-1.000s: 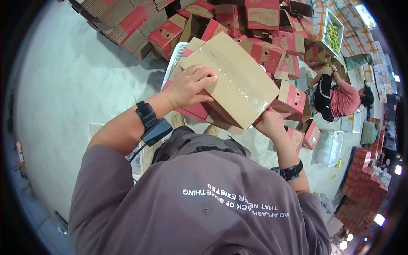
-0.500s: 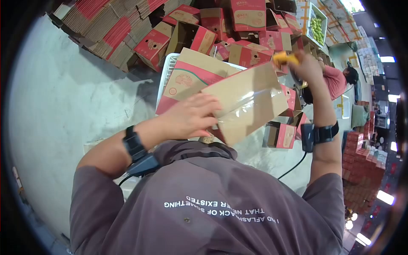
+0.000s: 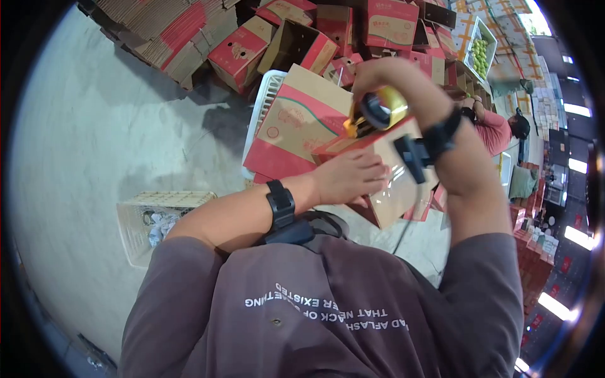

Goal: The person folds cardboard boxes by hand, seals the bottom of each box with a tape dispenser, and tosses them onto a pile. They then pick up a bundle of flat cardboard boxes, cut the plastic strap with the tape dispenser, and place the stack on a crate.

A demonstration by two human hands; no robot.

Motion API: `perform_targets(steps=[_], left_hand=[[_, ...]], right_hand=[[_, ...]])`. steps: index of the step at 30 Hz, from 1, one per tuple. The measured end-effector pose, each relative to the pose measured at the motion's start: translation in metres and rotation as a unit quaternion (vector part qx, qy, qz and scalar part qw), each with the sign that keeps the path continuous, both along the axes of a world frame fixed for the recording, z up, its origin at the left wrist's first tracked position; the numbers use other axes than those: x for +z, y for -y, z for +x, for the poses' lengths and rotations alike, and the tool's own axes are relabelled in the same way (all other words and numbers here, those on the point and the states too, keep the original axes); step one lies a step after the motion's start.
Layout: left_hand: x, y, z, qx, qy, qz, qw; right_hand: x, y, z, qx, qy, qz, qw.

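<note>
My left hand (image 3: 354,177) holds a red and brown cardboard box (image 3: 394,198) in front of my chest, its fingers bent over the box edge. Clear tape shines on the brown face of this box. At the box's far end, my right hand (image 3: 384,74) is closed around a tape dispenser (image 3: 377,112), yellow with a dark round hub; its fingers are partly hidden. Another red and brown carton (image 3: 302,120) lies beyond my left hand, on a white plastic crate (image 3: 259,110).
Flattened cartons (image 3: 170,31) are stacked at the far left. Several red boxes (image 3: 391,25) are heaped ahead. A cream crate (image 3: 135,233) with wrapped items stands left. Green fruit fills a white box (image 3: 480,57); a person in a pink shirt (image 3: 495,131) is at right.
My right hand has swung left and inward with the tape dispenser, onto the box's far end. The box has tilted and shifted right, and my left hand has moved right along with it.
</note>
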State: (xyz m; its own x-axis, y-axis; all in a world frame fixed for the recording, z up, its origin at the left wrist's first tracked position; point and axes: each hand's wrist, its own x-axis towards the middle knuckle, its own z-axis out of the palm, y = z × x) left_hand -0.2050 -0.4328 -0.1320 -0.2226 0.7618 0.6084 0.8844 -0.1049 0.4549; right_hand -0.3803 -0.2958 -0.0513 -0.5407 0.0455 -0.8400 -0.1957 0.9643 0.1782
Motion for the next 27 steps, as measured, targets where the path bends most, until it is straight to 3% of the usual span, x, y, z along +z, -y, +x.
perform_targets(steps=[2, 4, 5, 6, 7, 8, 9, 10, 11, 12, 13, 15, 18, 19, 20, 22, 24, 25, 26, 27], left_hand=[[0.000, -0.006, -0.002, -0.004, -0.008, -0.017, 1.000], [0.002, -0.008, -0.004, -0.011, -0.005, -0.025, 1.000], [0.001, -0.008, -0.005, -0.001, -0.009, -0.024, 1.000], [0.001, -0.007, -0.004, 0.012, -0.011, -0.024, 1.000], [0.007, -0.005, -0.004, 0.017, -0.015, -0.031, 0.999], [0.009, -0.007, -0.001, 0.012, -0.019, -0.033, 0.999], [0.011, -0.008, 0.001, 0.017, -0.020, -0.048, 0.998], [0.013, -0.009, 0.003, 0.024, -0.021, -0.064, 0.997], [0.014, -0.012, 0.005, 0.007, -0.017, -0.083, 0.996], [0.016, -0.015, 0.005, -0.003, -0.022, -0.087, 0.996], [0.018, -0.017, 0.005, 0.017, -0.027, -0.102, 0.994], [0.022, -0.020, 0.006, 0.025, -0.041, -0.126, 0.991], [0.031, -0.024, -0.014, 0.012, -0.068, -0.148, 0.987], [0.030, -0.027, -0.039, 0.034, -0.103, -0.134, 0.985], [0.030, -0.030, -0.066, 0.057, -0.136, -0.120, 0.982], [0.059, -0.033, -0.129, 0.209, 0.146, -0.157, 0.954], [0.034, -0.019, -0.173, 0.376, -0.044, -0.054, 0.924], [0.014, -0.009, -0.183, 0.380, -0.066, -0.052, 0.921], [-0.013, 0.002, -0.183, 0.374, 0.046, -0.106, 0.920], [-0.067, 0.017, -0.193, 0.324, 0.168, -0.153, 0.918]], right_hand=[[0.066, -0.024, 0.022, 0.004, -0.036, -0.069, 0.997], [0.129, -0.068, 0.072, -0.004, -0.169, -0.183, 0.968], [0.167, -0.072, 0.108, -0.075, -0.130, -0.151, 0.977], [0.184, -0.082, 0.152, -0.071, -0.142, -0.106, 0.982], [0.178, -0.105, 0.193, -0.015, -0.082, -0.089, 0.993], [0.171, -0.103, 0.231, -0.112, -0.048, -0.043, 0.992], [0.131, -0.134, 0.280, -0.153, -0.063, -0.094, 0.982], [0.099, -0.139, 0.304, -0.147, -0.004, -0.048, 0.988], [0.054, -0.151, 0.329, -0.154, -0.046, -0.065, 0.985], [0.007, -0.153, 0.348, -0.202, -0.185, -0.112, 0.955], [-0.030, -0.142, 0.352, -0.230, -0.357, -0.197, 0.884], [-0.091, -0.142, 0.338, -0.214, -0.386, -0.194, 0.876], [-0.094, -0.153, 0.332, -0.251, -0.367, -0.145, 0.884], [-0.085, -0.163, 0.332, -0.326, -0.342, -0.147, 0.869], [-0.088, -0.179, 0.343, -0.344, -0.415, -0.203, 0.817], [-0.127, -0.228, 0.358, -0.518, -0.439, -0.321, 0.661], [-0.117, -0.235, 0.364, -0.706, -0.323, -0.525, 0.348], [-0.124, -0.228, 0.365, -0.743, -0.311, -0.539, 0.246], [-0.130, -0.219, 0.368, -0.777, -0.271, -0.535, 0.192], [-0.132, -0.203, 0.369, -0.766, -0.260, -0.540, 0.233]])
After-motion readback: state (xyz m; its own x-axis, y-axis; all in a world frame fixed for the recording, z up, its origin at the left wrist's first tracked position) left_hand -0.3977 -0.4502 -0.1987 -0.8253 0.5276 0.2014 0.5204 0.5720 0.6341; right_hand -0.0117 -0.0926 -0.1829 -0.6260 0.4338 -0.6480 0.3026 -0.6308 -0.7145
